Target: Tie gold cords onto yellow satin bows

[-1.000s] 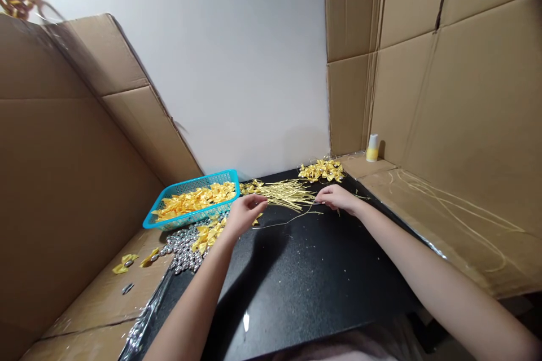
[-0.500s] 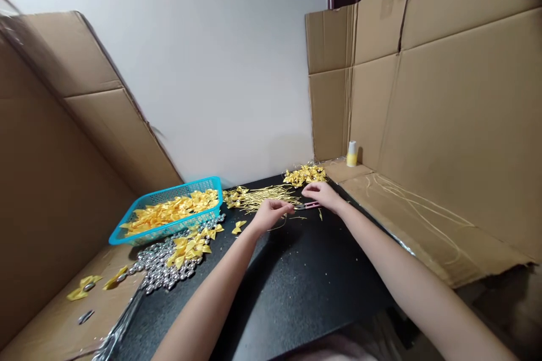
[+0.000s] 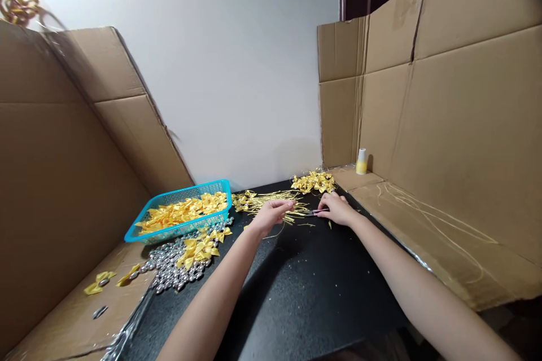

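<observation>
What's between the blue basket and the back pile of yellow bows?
Head view: a small gold bow cluster beside the basket, then thin gold strips spread toward the pile.

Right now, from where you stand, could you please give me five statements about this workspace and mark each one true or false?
1. The blue basket holds yellow bows. True.
2. The white-and-yellow spool is lying on its side on the black tabletop. False: it stands upright on the cardboard to the right.
3. A pink-handled tool is at the right hand's fingertips. True.
4. The left hand is inside the basket. False: it is outside, by the gold strips.
5. Some yellow bows lie over the silver beads. True.
</observation>
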Available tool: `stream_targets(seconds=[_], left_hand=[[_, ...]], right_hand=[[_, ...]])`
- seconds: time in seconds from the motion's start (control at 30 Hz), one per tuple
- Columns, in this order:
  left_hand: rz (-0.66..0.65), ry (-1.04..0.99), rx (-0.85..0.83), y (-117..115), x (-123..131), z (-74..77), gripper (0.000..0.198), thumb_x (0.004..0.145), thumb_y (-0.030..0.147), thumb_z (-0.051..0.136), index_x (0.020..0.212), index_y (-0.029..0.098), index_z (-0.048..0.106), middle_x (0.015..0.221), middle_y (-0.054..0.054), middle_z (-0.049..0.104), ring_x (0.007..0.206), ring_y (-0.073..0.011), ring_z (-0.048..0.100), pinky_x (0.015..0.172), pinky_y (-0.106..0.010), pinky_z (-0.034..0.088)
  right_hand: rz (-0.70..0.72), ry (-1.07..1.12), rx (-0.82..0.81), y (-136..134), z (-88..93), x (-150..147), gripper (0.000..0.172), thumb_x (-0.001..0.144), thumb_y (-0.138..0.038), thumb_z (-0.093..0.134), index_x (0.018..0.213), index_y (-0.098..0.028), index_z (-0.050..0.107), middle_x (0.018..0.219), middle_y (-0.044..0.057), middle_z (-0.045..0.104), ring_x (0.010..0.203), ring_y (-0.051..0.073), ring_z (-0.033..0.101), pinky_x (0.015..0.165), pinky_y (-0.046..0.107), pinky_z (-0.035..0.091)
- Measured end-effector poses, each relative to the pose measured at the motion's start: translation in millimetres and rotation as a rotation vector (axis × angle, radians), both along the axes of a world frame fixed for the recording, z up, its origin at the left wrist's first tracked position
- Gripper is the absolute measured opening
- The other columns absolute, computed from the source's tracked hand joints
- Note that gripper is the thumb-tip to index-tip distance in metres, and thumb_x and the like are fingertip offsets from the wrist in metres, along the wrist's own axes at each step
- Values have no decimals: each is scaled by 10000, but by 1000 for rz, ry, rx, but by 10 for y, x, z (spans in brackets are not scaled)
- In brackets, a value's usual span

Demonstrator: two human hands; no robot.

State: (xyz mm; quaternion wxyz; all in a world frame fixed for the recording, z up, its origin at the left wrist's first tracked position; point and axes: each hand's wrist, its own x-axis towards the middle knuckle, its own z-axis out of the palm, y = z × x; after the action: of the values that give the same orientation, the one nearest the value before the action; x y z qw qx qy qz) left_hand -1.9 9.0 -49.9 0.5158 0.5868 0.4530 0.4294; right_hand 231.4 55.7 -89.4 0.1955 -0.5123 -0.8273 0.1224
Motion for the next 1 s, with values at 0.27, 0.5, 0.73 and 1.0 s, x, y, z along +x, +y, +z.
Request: stream_targets(seconds=[0.27, 0.5, 0.73, 1.0], left_hand=[[9, -59, 115, -59, 43, 22, 543, 651, 433, 794, 1108, 165, 676, 721, -14, 645, 633, -109, 541, 489, -197, 267], [10, -171, 300, -74, 101, 25, 474, 645, 456, 792, 869, 220, 448, 646, 58, 603, 664, -121, 596, 628, -221, 409], [42, -179, 333, -32, 90, -56, 519, 621, 423, 814, 693, 213, 344, 579, 95, 506, 629, -93, 560, 688, -228, 437], [49, -49, 435, -66, 87, -5, 482, 605, 486, 805, 680, 192, 431, 559, 66, 540, 519, -90, 514, 566, -223, 409]], right_hand=[[-41, 334, -95, 62, -36, -83, 284, 926, -311, 566, 1170, -168, 577, 1206, 87, 588, 1032, 219, 601, 873, 434, 512], [79, 719, -378, 71, -160, -312, 309, 929, -326, 562, 1186, -154, 561, 1152, 82, 607, 951, 201, 629, 799, 398, 544], [114, 939, -579, 30, -206, -389, 320, 926, -325, 567, 1198, -158, 557, 1186, 87, 593, 990, 214, 618, 828, 417, 534], [181, 957, -545, -155, -18, -466, 319, 926, -325, 567, 1196, -157, 558, 1181, 87, 595, 985, 212, 620, 822, 414, 536]])
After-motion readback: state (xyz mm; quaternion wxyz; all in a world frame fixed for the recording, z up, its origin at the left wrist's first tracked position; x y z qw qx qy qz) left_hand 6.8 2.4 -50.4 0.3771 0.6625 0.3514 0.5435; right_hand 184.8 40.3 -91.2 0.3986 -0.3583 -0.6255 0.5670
